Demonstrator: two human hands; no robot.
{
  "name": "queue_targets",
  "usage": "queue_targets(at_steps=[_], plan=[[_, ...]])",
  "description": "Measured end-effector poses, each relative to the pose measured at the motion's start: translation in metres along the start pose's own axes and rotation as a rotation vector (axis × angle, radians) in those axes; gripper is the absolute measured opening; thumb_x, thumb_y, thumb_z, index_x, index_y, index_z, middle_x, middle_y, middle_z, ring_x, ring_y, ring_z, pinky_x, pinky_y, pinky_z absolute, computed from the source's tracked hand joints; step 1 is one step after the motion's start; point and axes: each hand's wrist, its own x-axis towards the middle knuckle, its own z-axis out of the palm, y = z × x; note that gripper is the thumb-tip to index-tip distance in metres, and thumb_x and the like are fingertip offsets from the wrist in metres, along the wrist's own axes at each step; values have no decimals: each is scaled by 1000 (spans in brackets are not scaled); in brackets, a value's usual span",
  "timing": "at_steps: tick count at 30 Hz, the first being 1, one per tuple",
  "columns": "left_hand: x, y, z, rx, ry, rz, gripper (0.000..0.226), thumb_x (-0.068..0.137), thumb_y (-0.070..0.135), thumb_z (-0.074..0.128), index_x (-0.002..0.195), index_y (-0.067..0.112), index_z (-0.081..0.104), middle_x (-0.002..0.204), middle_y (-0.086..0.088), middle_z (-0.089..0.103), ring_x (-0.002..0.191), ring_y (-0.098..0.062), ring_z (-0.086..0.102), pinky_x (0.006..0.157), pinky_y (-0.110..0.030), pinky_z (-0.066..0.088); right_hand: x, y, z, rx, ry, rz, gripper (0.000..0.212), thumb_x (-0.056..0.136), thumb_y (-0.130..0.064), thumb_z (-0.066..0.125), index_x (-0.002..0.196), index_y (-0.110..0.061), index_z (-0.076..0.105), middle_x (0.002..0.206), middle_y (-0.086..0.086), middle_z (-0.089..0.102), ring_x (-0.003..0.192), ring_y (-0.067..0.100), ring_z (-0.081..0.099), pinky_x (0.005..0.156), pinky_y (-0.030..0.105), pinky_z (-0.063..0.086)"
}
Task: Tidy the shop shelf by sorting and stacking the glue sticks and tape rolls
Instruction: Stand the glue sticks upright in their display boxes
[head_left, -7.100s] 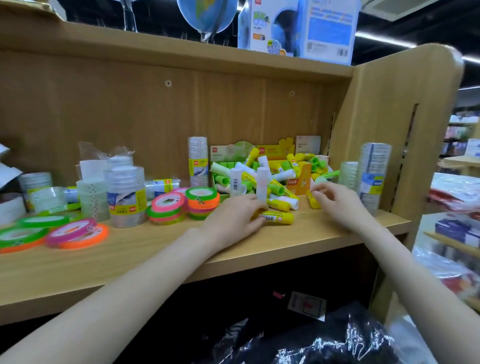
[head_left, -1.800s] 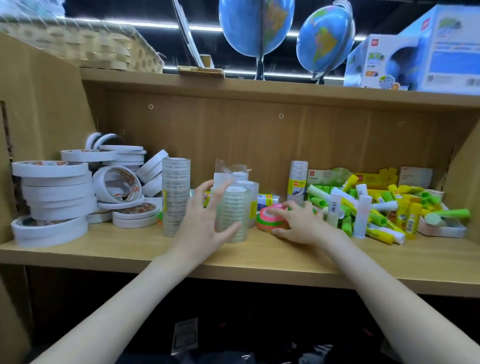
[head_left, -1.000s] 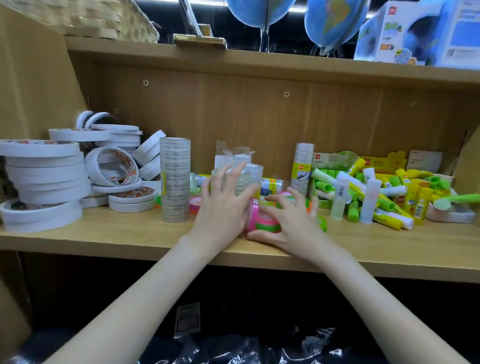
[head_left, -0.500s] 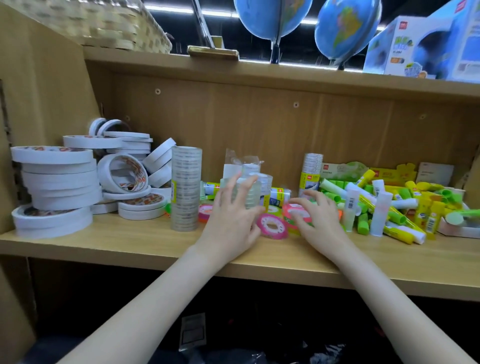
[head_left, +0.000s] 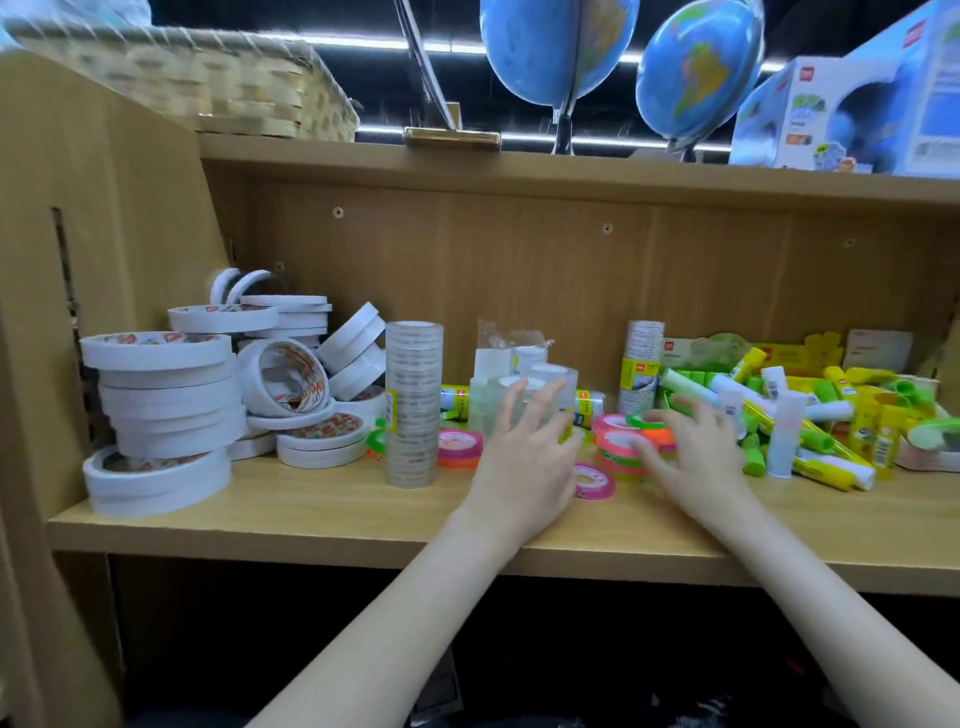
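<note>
**My hands at the tape rolls on the shelf**

My left hand (head_left: 524, 452) is spread open, its straight fingers against the small clear tape rolls (head_left: 519, 400) in the middle of the shelf (head_left: 322, 514). My right hand (head_left: 696, 457) is beside it, fingers loosely bent over the stack of pink, green and orange tape rolls (head_left: 621, 441); I cannot tell if it grips them. One pink roll (head_left: 592, 480) lies flat between my hands. The glue sticks (head_left: 810, 410) are in a loose heap just right of my right hand, some in a low yellow box (head_left: 795, 353). White tape rolls (head_left: 161, 400) are stacked at the left. The labels are too blurred to read.
</note>
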Motion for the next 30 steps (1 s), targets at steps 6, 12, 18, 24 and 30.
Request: queue_targets(at_steps=[6,12,18,24,30], plan=[[0,-2,0,-170,19,30,11,62,21,71,73,20,71,113,-2,66,127,-25,45,109,-50,16,2,21,6,-40,-131,-13,29,91,-30,54,117,-20,60,137,11,41,130,32,36,104,50,35],[-8,-5,-11,-492,112,-111,40,74,19,43,109,18,62,138,-6,45,135,-22,28,113,-39,24,2,18,1,-52,-54,14,28,84,-39,62,109,-27,63,128,5,50,123,30,43,98,50,37],[-31,-29,-24,-481,78,-284,56,79,30,36,134,22,36,145,3,36,129,-8,39,103,-23,37,15,-63,-39,399,-188,-460,54,71,-63,54,121,-46,41,129,-16,42,124,-8,35,103,8,25],[-42,-48,-40,-409,200,-287,43,79,21,43,122,18,46,119,1,51,103,-14,53,90,-23,40,17,-101,-5,201,-213,-537,60,73,-54,68,127,-42,44,127,-20,42,125,9,30,101,31,25],[-42,-81,-48,-386,345,-667,65,72,31,62,129,27,32,126,-10,38,118,-17,31,101,-30,28,11,-105,5,78,-151,-521,66,74,-49,69,130,-40,37,133,-19,36,127,9,23,106,36,16]])
